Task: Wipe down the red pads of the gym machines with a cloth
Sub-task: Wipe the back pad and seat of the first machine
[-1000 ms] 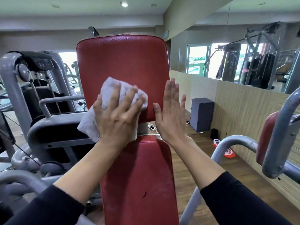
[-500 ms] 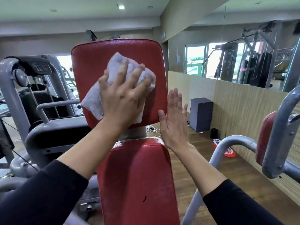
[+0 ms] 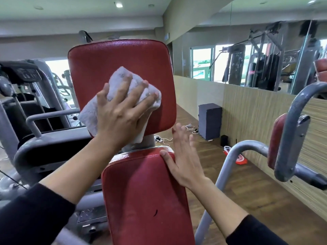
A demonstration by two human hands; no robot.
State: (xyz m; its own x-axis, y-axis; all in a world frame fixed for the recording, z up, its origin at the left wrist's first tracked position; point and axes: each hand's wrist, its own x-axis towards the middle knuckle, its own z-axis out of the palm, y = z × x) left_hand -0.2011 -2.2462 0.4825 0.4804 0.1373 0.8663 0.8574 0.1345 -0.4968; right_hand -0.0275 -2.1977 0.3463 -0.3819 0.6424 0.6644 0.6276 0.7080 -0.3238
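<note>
While the white cloth (image 3: 120,101) is pressed flat against the upper red pad (image 3: 122,68), it is covered by the left hand (image 3: 122,114), whose fingers (image 3: 141,93) are spread wide across the bunched fabric and are bent slightly over it, so that the cloth is held between palm and pad. The cloth is located on the lower central part of that upper pad, with one loose corner hanging past the pad's lower left edge and another fold trailing below the palm toward the grey post (image 3: 148,140) that joins the two pads. The right hand (image 3: 184,160) is laid open on the upper right corner of the lower red pad (image 3: 145,200), with the thumb resting on the pad face and the fingers extended, close together and directed upward beside the pad's edge; nothing is gripped by it. Both forearms are bare up to black sleeves (image 3: 31,214). A grey tubular handle (image 3: 247,147) is seen to the right, and a smaller red arm pad (image 3: 275,144) is mounted on a grey bracket further right. Other grey machines (image 3: 44,138) are visible at the left, and a mirror (image 3: 265,55) is fixed along the right wall.
</note>
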